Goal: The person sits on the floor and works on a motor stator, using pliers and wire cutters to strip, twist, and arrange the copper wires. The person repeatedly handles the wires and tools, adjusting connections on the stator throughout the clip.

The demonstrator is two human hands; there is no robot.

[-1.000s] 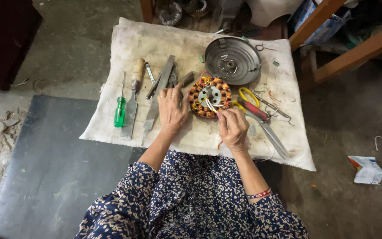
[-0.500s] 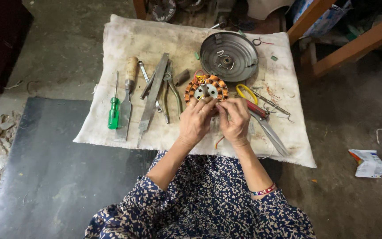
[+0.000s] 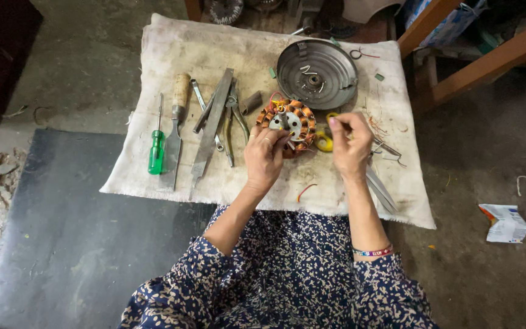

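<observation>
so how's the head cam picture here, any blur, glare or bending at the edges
Head view: soft even light with faint shadows; the copper-wound stator and the left hand read sharp, the right hand only slightly soft at its fingertips; a mild sheen but no harsh glare on the round metal cover; wide-angle bending shows at the edges, where the wooden frame slants.

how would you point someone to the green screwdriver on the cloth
Start at the pale cloth spread on the floor, then go to the row of tools on its left half, well away from the left hand on the copper-wound stator. The green screwdriver is the leftmost tool, beside a wooden-handled chisel, and the only one with a bright green handle.
</observation>
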